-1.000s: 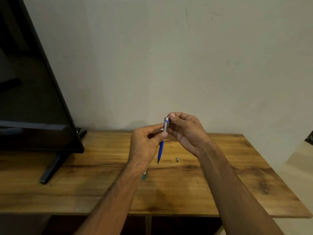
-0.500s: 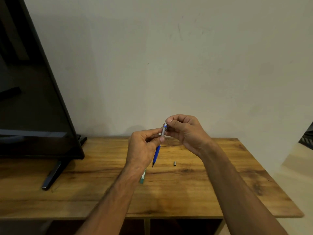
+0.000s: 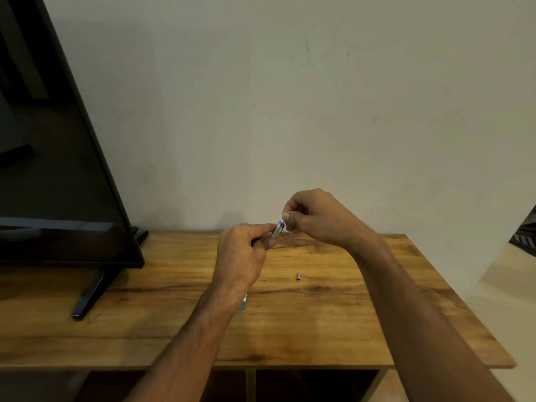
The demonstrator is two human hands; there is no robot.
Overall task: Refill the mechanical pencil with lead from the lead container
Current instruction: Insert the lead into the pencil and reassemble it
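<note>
Above the table (image 3: 145,314), gripping the pencil (image 3: 277,230) in the left hand (image 3: 240,256), with its silver end up past the fingers. Just right of that grip, pinching with the right hand (image 3: 316,219) at the pencil's top end; cannot tell whether on lead. Below the grip, on the wood: a small metal cap (image 3: 298,276) to the right, and the lead box (image 3: 243,303) half hidden under the left wrist.

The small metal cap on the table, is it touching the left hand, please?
Apart: the head view shows bare tabletop between the cap and the left hand.
</note>
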